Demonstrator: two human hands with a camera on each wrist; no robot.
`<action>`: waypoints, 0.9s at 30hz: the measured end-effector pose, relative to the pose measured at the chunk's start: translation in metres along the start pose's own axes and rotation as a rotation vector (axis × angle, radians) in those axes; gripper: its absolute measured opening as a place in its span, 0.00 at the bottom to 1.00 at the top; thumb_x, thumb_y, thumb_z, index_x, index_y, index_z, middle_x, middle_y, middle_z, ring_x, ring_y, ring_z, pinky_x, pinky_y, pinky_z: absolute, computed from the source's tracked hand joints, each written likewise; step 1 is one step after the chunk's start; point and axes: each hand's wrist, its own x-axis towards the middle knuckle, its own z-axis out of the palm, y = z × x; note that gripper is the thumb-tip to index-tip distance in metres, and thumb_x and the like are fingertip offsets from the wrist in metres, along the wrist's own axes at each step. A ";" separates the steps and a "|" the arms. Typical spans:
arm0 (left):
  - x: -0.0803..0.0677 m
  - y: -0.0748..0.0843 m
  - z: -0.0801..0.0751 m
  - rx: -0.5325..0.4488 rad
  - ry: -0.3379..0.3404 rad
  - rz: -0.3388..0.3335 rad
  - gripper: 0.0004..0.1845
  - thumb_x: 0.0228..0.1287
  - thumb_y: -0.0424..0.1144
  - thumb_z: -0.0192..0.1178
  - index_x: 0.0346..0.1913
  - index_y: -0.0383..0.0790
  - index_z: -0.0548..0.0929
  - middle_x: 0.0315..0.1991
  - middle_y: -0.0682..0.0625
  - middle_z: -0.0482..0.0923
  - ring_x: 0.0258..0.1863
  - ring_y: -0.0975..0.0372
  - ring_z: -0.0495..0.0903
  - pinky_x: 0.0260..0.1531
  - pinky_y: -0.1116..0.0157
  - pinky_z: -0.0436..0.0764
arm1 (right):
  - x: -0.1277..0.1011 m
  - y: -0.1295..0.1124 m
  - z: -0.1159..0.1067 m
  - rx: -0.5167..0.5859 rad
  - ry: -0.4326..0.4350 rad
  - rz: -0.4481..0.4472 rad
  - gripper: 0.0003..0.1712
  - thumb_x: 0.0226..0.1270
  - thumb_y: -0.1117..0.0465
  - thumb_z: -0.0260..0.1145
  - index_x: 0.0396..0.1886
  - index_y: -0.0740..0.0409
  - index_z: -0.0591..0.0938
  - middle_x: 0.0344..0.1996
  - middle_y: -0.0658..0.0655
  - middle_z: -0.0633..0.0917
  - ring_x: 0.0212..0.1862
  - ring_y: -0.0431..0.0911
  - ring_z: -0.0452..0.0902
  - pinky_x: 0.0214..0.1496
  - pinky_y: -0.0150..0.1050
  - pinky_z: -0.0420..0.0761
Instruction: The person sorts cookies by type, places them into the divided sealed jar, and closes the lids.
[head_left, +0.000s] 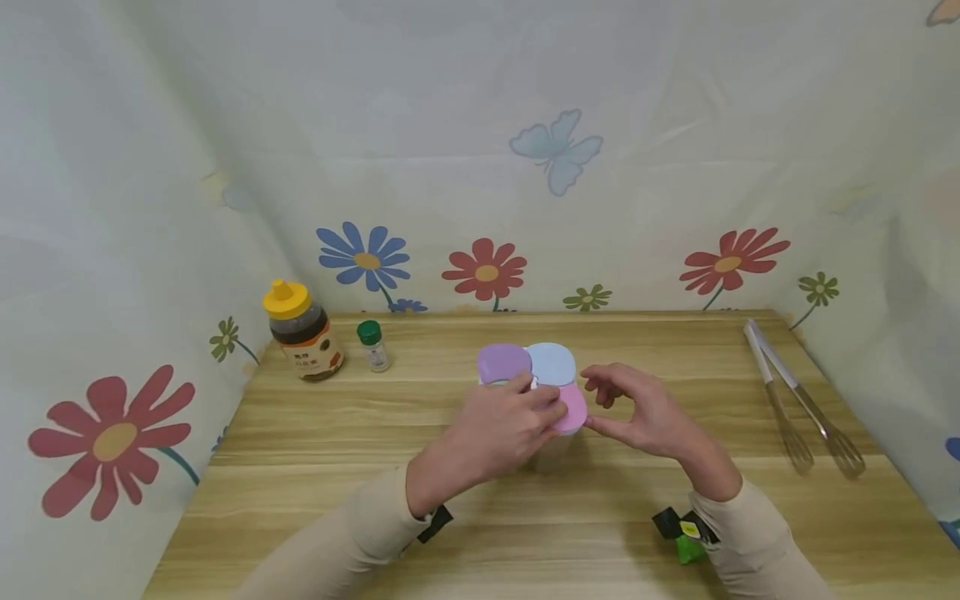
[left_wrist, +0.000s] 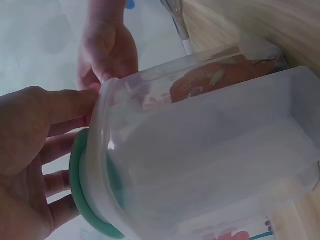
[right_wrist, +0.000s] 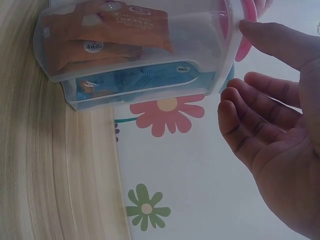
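A clear plastic storage box (left_wrist: 200, 145) with several compartments stands mid-table. Its lids are purple (head_left: 505, 362), pale blue (head_left: 552, 364), pink (head_left: 573, 408) and green (left_wrist: 78, 185), the last mostly covered in the head view. My left hand (head_left: 504, 423) lies over the lids, its thumb and fingertips on the pink one. In the left wrist view the thumb is at the box rim, fingers spread behind the green lid. At the right side, my right hand (head_left: 637, 410) touches the pink lid's edge with its thumb, its other fingers loosely bent. Orange packets (right_wrist: 107, 32) and a blue packet (right_wrist: 135, 80) are inside.
At the back left stand a dark-filled jar with a yellow cap (head_left: 303, 329) and a small shaker with a green cap (head_left: 372, 346). Tongs with whisk-like ends (head_left: 798, 400) lie along the right side. A flowered cloth (head_left: 420, 183) hangs behind the wooden table (head_left: 360, 433).
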 end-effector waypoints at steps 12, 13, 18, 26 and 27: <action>-0.004 0.000 0.004 -0.025 0.038 0.021 0.17 0.70 0.54 0.54 0.55 0.54 0.83 0.52 0.60 0.80 0.43 0.61 0.77 0.37 0.70 0.80 | -0.002 -0.006 0.004 0.017 -0.006 0.021 0.36 0.46 0.66 0.80 0.57 0.64 0.76 0.41 0.52 0.81 0.35 0.45 0.78 0.38 0.39 0.83; -0.005 0.000 0.006 -0.041 0.053 0.013 0.17 0.70 0.54 0.55 0.55 0.54 0.83 0.52 0.60 0.80 0.43 0.61 0.77 0.37 0.70 0.80 | -0.001 -0.006 0.004 0.022 -0.002 0.015 0.37 0.45 0.67 0.80 0.57 0.65 0.76 0.41 0.53 0.81 0.35 0.46 0.78 0.38 0.40 0.83; -0.007 0.001 0.011 -0.100 0.076 -0.006 0.19 0.65 0.54 0.61 0.56 0.53 0.83 0.54 0.60 0.81 0.47 0.61 0.77 0.45 0.68 0.79 | -0.004 -0.002 0.007 0.032 0.006 -0.007 0.41 0.44 0.66 0.81 0.60 0.65 0.74 0.42 0.54 0.81 0.35 0.45 0.78 0.37 0.41 0.83; -0.015 -0.010 0.017 -0.294 0.026 -0.047 0.33 0.58 0.59 0.66 0.63 0.47 0.77 0.63 0.52 0.75 0.62 0.57 0.72 0.60 0.57 0.72 | -0.003 -0.001 0.006 0.016 -0.020 0.022 0.49 0.46 0.57 0.81 0.68 0.61 0.67 0.57 0.57 0.76 0.52 0.48 0.77 0.51 0.44 0.82; -0.017 -0.012 0.018 -0.321 0.022 -0.051 0.36 0.57 0.60 0.66 0.65 0.46 0.75 0.64 0.51 0.74 0.63 0.57 0.71 0.62 0.56 0.71 | -0.003 -0.002 0.005 0.014 -0.024 0.025 0.50 0.46 0.57 0.81 0.68 0.62 0.67 0.59 0.57 0.75 0.55 0.50 0.76 0.53 0.46 0.81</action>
